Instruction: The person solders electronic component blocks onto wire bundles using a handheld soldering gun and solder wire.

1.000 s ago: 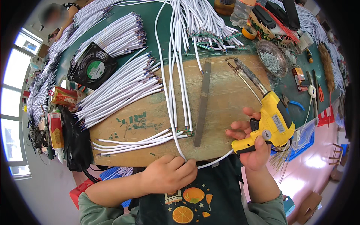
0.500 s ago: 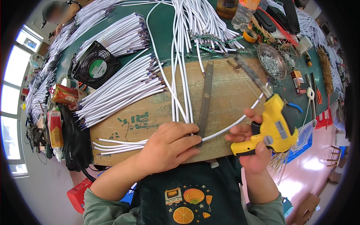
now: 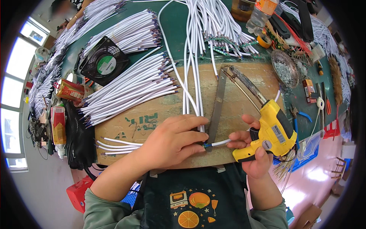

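Observation:
My left hand [image 3: 172, 137] lies on the cardboard sheet [image 3: 244, 82], its fingers closed over the end of a white cable [image 3: 198, 97] that runs down from the far bundle. Just beyond those fingertips, coloured wire ends meet a second white cable [image 3: 221, 143], whose other end reaches toward my right fingers. My right hand [image 3: 256, 164] grips a yellow and black soldering gun [image 3: 277, 131] by its handle. The gun's long metal tip points away over the cardboard, near a flat metal strip [image 3: 218, 108]. Several white cables [image 3: 122, 144] stick out to the left of my left wrist.
Stacks of white cables [image 3: 129, 89] lie at left, beside a black fan [image 3: 105, 63]. A metal dish of shavings [image 3: 284, 68], yellow tape [image 3: 264, 40], a plastic bottle [image 3: 261, 17] and blue-handled pliers [image 3: 296, 118] stand at right. A co-worker's arm [image 3: 76, 17] shows far left.
The soldering gun has tilted, its tip swinging left and nearer the metal strip. The cable by my right hand has drawn in, and coloured wire ends now show at my left fingertips. The view has shifted slightly.

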Available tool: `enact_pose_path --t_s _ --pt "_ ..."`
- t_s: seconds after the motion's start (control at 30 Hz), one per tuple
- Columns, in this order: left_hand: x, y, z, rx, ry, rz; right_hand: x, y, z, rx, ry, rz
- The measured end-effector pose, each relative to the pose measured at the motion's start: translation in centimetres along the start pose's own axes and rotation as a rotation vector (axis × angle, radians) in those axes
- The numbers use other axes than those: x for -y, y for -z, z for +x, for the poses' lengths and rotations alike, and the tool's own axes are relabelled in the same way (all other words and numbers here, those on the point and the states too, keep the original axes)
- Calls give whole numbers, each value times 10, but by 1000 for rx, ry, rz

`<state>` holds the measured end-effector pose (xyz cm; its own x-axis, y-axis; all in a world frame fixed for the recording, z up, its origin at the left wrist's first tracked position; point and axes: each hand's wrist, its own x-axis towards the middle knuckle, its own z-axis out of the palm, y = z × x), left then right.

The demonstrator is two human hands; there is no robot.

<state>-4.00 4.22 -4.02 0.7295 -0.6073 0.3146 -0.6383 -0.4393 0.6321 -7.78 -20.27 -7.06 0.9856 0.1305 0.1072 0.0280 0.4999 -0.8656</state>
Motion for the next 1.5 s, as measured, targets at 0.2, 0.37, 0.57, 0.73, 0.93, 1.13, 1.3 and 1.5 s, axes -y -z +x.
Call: enact_pose_path --t_s 0.2,0.37,0.57,0.73,0.93,1.13,1.3,1.5 --pt "4 0 10 33 30 -54 -1 -1 -3 -33 -10 -33" --pt "4 2 17 38 44 -29 -3 1 -2 -42 5 -29" --pt "23 25 18 -215 135 40 -3 1 -6 -70 -2 -64" --pt "60 37 17 -330 279 580 -3 0 -7 -72 -19 -48" --pt "54 39 15 -400 253 548 -5 0 -6 -64 -44 -27" --pt "-51 61 19 -238 115 599 -1 4 -8 -67 -56 -4" --pt "-79 42 7 101 261 316 0 5 -13 62 -43 85" --pt "-63 1 -3 -21 504 -321 18 -22 -12 80 -196 -280"
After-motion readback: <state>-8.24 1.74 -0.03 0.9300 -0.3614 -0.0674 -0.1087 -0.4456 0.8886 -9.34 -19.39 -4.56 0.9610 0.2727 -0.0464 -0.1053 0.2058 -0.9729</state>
